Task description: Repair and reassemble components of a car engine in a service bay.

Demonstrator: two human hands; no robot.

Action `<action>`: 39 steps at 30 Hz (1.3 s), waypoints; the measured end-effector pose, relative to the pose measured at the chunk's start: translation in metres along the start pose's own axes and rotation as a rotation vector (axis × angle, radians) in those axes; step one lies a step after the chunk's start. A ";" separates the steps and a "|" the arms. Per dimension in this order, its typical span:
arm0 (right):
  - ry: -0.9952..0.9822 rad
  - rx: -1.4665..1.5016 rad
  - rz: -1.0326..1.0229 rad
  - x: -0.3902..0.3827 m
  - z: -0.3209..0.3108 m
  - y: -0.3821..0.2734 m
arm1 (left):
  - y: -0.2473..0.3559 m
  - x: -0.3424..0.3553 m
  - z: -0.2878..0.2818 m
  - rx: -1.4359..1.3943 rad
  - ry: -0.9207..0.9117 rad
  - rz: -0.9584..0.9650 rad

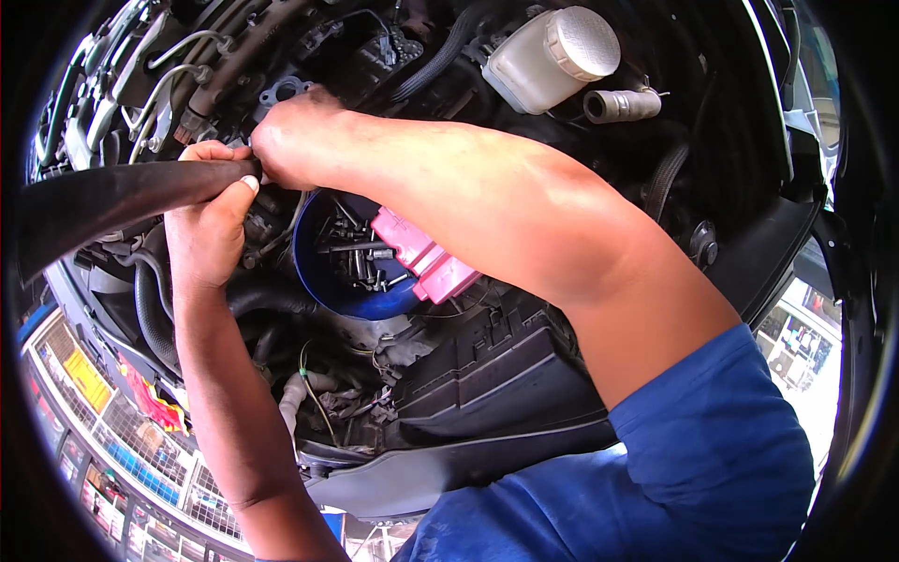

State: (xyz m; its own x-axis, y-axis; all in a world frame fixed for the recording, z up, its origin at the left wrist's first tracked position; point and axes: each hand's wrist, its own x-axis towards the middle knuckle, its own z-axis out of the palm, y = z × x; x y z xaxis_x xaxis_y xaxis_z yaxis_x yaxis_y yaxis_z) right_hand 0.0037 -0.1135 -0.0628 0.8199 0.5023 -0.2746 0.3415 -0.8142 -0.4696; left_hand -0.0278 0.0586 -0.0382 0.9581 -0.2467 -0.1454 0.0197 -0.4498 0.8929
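My left hand (208,229) is wrapped round the end of a thick black rubber hose (122,201), its thumb pressed on top near the tip. The hose runs off to the left edge of the view. Right beside that end, my right hand (298,131) reaches down into the engine bay, wrist bent. Its fingers are hidden behind the hand itself, so what they touch does not show. A grey metal flange (283,91) with an opening lies just beyond it. Below the hands sits a blue bowl (342,302) holding several bolts, sockets and a bar-like tool (351,247).
A pink plastic piece (412,242) lies over the bowl's right side, partly under my right forearm. Farther right stand a whitish fluid reservoir (524,66) with a round cap and a short pipe (623,105). A black plastic housing (487,375) lies nearer me. Metal lines (178,80) rise at upper left.
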 end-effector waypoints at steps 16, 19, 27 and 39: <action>0.022 -0.027 0.030 0.010 0.028 -0.009 | 0.006 -0.091 -0.091 -0.902 0.272 0.469; 0.089 0.001 0.027 0.010 0.029 -0.007 | -0.016 -0.095 -0.122 -1.014 0.290 0.395; 0.125 0.066 0.087 0.010 0.031 -0.003 | 0.016 -0.065 -0.085 -0.679 0.256 0.546; 0.000 0.096 0.115 0.014 0.017 -0.008 | 0.077 0.005 -0.061 -0.436 0.052 0.427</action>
State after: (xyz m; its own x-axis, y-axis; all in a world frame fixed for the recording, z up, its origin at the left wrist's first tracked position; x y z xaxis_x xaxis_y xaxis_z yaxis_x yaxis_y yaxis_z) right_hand 0.0049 -0.0950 -0.0772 0.8512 0.4071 -0.3312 0.1995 -0.8347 -0.5132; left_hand -0.0045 0.0749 0.0560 0.9196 -0.2803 0.2753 -0.2648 0.0752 0.9614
